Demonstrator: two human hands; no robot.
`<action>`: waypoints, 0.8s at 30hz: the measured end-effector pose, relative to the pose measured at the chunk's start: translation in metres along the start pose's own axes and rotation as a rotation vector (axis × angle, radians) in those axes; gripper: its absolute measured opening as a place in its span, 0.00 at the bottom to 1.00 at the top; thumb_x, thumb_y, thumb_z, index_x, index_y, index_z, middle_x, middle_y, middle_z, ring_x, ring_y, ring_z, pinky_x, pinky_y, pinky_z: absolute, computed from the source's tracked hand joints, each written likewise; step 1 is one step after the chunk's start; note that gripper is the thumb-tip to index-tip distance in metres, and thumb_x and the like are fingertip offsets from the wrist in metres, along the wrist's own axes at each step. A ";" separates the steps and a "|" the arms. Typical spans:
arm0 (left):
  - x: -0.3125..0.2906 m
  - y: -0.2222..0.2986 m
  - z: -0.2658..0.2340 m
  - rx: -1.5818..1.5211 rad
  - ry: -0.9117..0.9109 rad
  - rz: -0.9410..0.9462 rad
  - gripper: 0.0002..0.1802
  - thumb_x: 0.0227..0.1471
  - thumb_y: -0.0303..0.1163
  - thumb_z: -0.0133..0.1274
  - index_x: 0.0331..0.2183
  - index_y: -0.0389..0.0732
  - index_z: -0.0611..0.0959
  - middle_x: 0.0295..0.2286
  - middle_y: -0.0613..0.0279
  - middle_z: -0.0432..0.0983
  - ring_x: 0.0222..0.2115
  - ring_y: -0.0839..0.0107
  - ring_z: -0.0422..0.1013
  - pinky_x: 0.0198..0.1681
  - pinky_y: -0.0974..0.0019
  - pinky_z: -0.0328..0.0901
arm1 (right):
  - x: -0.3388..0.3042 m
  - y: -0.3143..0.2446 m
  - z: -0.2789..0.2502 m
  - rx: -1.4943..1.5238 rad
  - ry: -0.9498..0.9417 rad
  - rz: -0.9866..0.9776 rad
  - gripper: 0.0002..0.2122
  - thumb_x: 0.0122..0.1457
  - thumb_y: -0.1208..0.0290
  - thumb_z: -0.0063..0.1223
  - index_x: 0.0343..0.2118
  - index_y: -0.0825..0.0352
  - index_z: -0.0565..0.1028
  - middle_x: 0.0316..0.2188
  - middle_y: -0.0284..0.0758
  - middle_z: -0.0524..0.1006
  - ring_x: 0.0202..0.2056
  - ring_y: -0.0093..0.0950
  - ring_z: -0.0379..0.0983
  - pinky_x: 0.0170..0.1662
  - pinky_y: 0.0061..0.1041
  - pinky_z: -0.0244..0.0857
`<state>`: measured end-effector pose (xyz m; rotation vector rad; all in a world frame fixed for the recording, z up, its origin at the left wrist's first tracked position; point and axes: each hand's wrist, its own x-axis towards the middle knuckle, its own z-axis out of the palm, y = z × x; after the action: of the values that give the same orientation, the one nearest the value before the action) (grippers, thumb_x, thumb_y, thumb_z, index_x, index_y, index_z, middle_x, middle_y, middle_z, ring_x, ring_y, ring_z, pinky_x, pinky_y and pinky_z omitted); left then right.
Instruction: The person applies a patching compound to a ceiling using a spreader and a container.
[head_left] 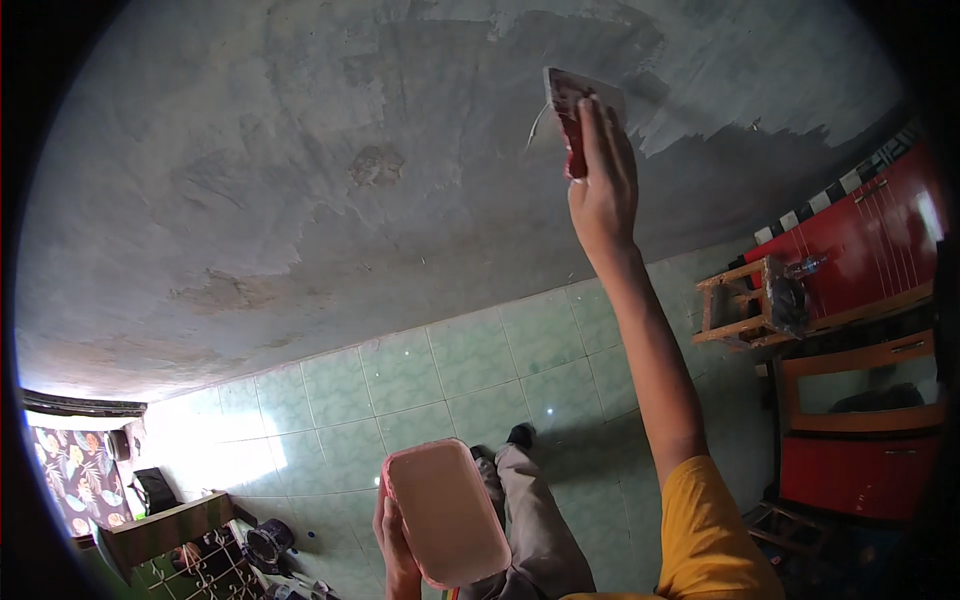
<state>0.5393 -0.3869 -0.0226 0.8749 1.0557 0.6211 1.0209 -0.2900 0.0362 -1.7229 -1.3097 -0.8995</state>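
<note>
My right hand reaches up to the grey plastered wall, its fingers pressed along a wide, flat putty scraper with a dark red grip. The blade lies against the wall, near a jagged border between lighter and darker grey coating. Down low, my left hand grips the left side of a rectangular tub with rounded corners and a pink-smeared rim. A smooth, pale surface shows inside the tub; whether that is filler or the bare bottom, I cannot tell.
Green tiles cover the floor beneath me. To the right, a wooden stool stands by a glossy red cabinet, with a wood-framed cabinet nearer. At lower left are a wooden ledge and a dark bucket.
</note>
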 end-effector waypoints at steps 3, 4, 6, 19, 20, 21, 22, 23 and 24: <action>0.001 -0.008 -0.001 -0.063 0.070 -0.045 0.33 0.70 0.51 0.42 0.61 0.34 0.71 0.49 0.58 0.75 0.47 0.71 0.73 0.49 0.67 0.69 | -0.027 0.012 0.033 -0.117 -0.049 -0.079 0.31 0.59 0.84 0.53 0.68 0.66 0.65 0.66 0.44 0.69 0.66 0.47 0.65 0.66 0.47 0.61; 0.002 -0.007 -0.002 -0.061 0.082 -0.038 0.33 0.70 0.51 0.42 0.61 0.34 0.71 0.49 0.58 0.75 0.47 0.71 0.73 0.49 0.67 0.69 | -0.044 0.011 0.044 -0.104 -0.046 -0.078 0.31 0.59 0.84 0.53 0.68 0.66 0.65 0.66 0.44 0.69 0.66 0.47 0.65 0.66 0.47 0.61; -0.001 -0.003 -0.002 -0.059 0.072 0.010 0.33 0.70 0.51 0.41 0.61 0.33 0.71 0.49 0.58 0.75 0.47 0.71 0.73 0.49 0.68 0.69 | -0.081 0.005 0.048 -0.075 -0.163 -0.013 0.31 0.58 0.84 0.54 0.67 0.65 0.66 0.65 0.43 0.69 0.65 0.46 0.65 0.65 0.47 0.62; -0.007 -0.007 -0.009 -0.039 0.101 -0.010 0.32 0.68 0.53 0.46 0.57 0.35 0.74 0.48 0.58 0.76 0.44 0.70 0.74 0.47 0.64 0.72 | -0.056 -0.053 0.069 -0.100 -0.218 -0.061 0.29 0.63 0.78 0.49 0.68 0.70 0.61 0.67 0.49 0.64 0.66 0.50 0.63 0.69 0.51 0.57; -0.008 -0.010 -0.010 -0.063 0.121 -0.025 0.32 0.68 0.53 0.46 0.57 0.35 0.74 0.48 0.58 0.76 0.44 0.69 0.74 0.47 0.63 0.72 | -0.072 -0.050 0.080 -0.100 -0.218 -0.062 0.29 0.63 0.78 0.49 0.68 0.70 0.61 0.67 0.49 0.64 0.66 0.50 0.63 0.69 0.51 0.57; -0.006 -0.014 -0.009 -0.090 0.133 -0.042 0.32 0.68 0.53 0.47 0.57 0.35 0.74 0.48 0.58 0.76 0.45 0.69 0.74 0.47 0.63 0.72 | -0.095 -0.042 0.093 -0.086 -0.257 -0.035 0.30 0.63 0.79 0.48 0.69 0.71 0.60 0.68 0.49 0.62 0.67 0.50 0.61 0.70 0.51 0.55; -0.004 -0.015 -0.009 -0.092 0.126 -0.042 0.32 0.68 0.53 0.47 0.57 0.35 0.74 0.48 0.58 0.76 0.45 0.69 0.74 0.47 0.63 0.72 | -0.117 -0.035 0.104 -0.071 -0.296 -0.006 0.31 0.62 0.81 0.47 0.70 0.71 0.58 0.69 0.49 0.60 0.68 0.50 0.59 0.70 0.52 0.53; -0.007 -0.014 -0.011 -0.089 0.119 -0.066 0.33 0.68 0.52 0.45 0.60 0.34 0.72 0.49 0.58 0.75 0.47 0.70 0.73 0.49 0.65 0.70 | -0.140 -0.034 0.110 -0.055 -0.332 0.016 0.30 0.63 0.80 0.46 0.69 0.71 0.58 0.68 0.50 0.62 0.68 0.50 0.60 0.70 0.52 0.53; -0.009 -0.013 -0.014 -0.088 0.110 -0.093 0.34 0.69 0.51 0.43 0.63 0.33 0.70 0.50 0.58 0.75 0.49 0.70 0.72 0.51 0.66 0.69 | -0.158 -0.034 0.111 -0.050 -0.333 0.018 0.30 0.63 0.80 0.46 0.69 0.71 0.58 0.68 0.50 0.62 0.68 0.50 0.60 0.70 0.52 0.53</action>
<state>0.5238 -0.3963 -0.0321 0.7177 1.1527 0.6388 0.9623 -0.2527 -0.1468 -1.9821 -1.4908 -0.6577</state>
